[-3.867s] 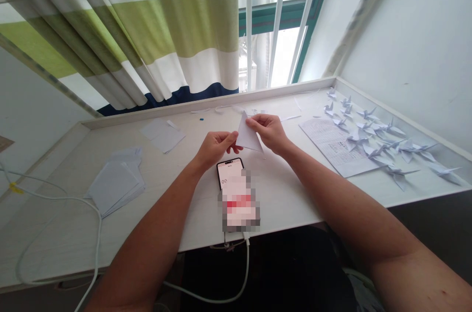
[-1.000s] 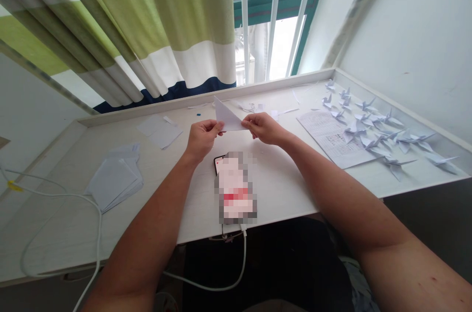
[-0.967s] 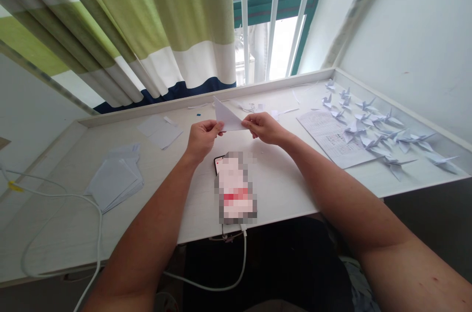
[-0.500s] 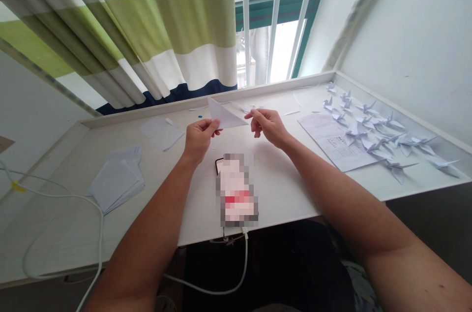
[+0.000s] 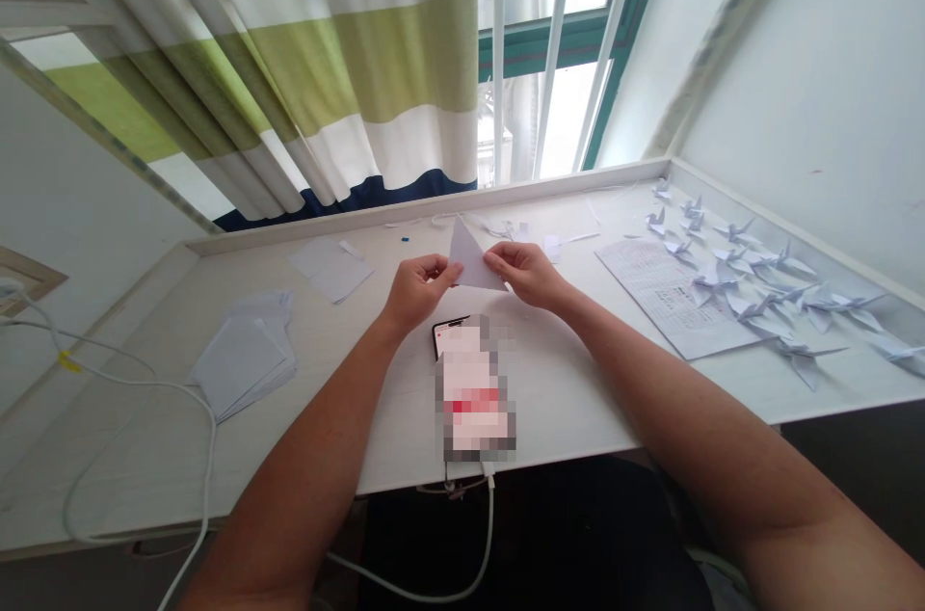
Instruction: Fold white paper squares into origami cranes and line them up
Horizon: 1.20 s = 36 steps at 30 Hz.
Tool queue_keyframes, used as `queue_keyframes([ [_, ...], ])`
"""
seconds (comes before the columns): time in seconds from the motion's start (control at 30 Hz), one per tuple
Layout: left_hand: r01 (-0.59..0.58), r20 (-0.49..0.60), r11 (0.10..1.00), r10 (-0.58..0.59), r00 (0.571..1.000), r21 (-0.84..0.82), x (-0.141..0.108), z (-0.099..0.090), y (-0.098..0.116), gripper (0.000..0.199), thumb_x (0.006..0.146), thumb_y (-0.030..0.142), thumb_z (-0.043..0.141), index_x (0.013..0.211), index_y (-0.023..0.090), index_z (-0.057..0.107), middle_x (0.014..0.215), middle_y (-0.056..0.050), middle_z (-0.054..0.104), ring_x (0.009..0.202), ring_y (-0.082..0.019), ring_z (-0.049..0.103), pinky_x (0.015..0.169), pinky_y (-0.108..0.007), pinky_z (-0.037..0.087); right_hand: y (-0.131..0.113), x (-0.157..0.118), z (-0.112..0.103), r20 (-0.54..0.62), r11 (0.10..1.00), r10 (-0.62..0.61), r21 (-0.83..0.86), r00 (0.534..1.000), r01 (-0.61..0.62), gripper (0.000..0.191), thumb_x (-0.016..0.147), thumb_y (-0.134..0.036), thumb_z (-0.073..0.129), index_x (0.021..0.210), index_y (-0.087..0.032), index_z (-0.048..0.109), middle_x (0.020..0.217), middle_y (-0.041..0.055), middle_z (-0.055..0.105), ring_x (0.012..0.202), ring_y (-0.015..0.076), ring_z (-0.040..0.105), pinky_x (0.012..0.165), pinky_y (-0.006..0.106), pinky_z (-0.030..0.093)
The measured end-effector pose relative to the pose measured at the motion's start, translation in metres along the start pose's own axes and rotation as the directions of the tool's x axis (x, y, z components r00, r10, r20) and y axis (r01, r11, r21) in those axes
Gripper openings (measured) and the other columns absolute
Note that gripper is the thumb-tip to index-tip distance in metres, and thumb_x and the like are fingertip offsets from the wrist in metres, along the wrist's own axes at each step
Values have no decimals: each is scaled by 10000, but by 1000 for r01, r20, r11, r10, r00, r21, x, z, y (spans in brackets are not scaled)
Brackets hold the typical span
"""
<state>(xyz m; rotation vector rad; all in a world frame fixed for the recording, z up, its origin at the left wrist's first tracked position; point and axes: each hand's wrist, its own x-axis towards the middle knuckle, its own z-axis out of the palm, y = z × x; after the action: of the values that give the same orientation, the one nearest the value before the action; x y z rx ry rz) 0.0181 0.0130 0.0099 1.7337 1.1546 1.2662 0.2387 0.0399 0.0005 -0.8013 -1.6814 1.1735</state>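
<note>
A sheet of white paper folded into a triangle (image 5: 473,259) is held up over the desk, its point toward the window. My left hand (image 5: 421,291) pinches its left edge between thumb and fingers. On the other side, my right hand (image 5: 529,272) grips the right edge the same way. Below the paper lies a phone (image 5: 475,389) with a blurred screen and a white cable plugged into its near end.
Folded paper cranes (image 5: 752,303) crowd the right side, some on a printed sheet (image 5: 643,288). Stacked white paper (image 5: 246,356) and more sheets (image 5: 332,266) lie at left. Paper scraps (image 5: 553,247) lie toward the back. A white cable (image 5: 209,457) crosses the left edge.
My right hand, apart from the paper before, has come in and taken hold of its right edge. The folded paper has turned in my left hand. The whole view has shifted slightly.
</note>
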Motion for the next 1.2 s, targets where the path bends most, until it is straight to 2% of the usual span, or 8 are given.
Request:
queue_keyframes([
  [0.13,-65,71,996,60,996,68,-4,2,3,316,862,465,761,707,190,748,691,-35,735,646,-162,633,658,-294,492,-4,0,4,-17,998,-37,45,999,38,494,892,-665,726,859,-173,703,769,21,664,685,140,573,601,280,449],
  [0.27,-70,72,995,65,995,75,-5,2,7,339,881,488,740,715,193,741,683,-35,733,641,-165,634,649,-296,495,-9,-2,5,-31,997,-37,62,999,39,488,898,-660,728,811,-184,668,736,3,622,658,130,531,582,272,423],
  [0.37,-97,78,988,88,993,120,-6,2,11,361,877,483,734,660,196,709,643,-25,707,612,-151,595,635,-289,485,-11,-1,6,-50,996,-30,85,998,34,481,889,-664,736,835,-189,681,758,7,643,679,139,561,610,280,465],
  [0.47,-132,127,978,112,986,160,-7,3,14,349,875,453,724,641,197,688,627,-14,686,595,-137,553,621,-279,468,-15,0,8,-126,987,-71,136,989,89,452,866,-645,774,924,-200,718,832,23,700,749,160,621,691,308,528],
  [0.6,-174,183,972,144,972,158,-10,7,18,332,872,421,721,629,201,673,615,-6,669,585,-131,527,614,-277,453,-19,0,9,-239,986,-101,102,966,128,448,843,-646,795,856,-207,709,775,18,685,720,162,612,680,326,536],
  [0.73,-174,183,974,146,972,147,-10,9,20,366,880,463,722,619,210,681,608,-15,667,580,-141,525,617,-289,450,-22,0,8,-286,990,-105,58,952,126,470,861,-673,760,838,-208,691,757,12,650,715,157,586,681,324,519],
  [1.0,-113,159,988,94,983,109,-10,8,18,376,887,484,716,631,208,713,629,-36,692,594,-155,556,619,-298,456,-21,3,6,-234,993,-88,54,968,103,518,900,-727,682,848,-212,676,818,24,655,760,162,591,725,320,530],
  [1.2,-19,127,1000,21,992,-22,-8,7,12,335,862,481,772,692,193,749,678,-48,733,642,-172,647,658,-305,487,-22,-1,7,-166,993,-111,23,980,116,536,879,-733,706,810,-204,652,734,5,616,694,153,551,655,312,483],
])
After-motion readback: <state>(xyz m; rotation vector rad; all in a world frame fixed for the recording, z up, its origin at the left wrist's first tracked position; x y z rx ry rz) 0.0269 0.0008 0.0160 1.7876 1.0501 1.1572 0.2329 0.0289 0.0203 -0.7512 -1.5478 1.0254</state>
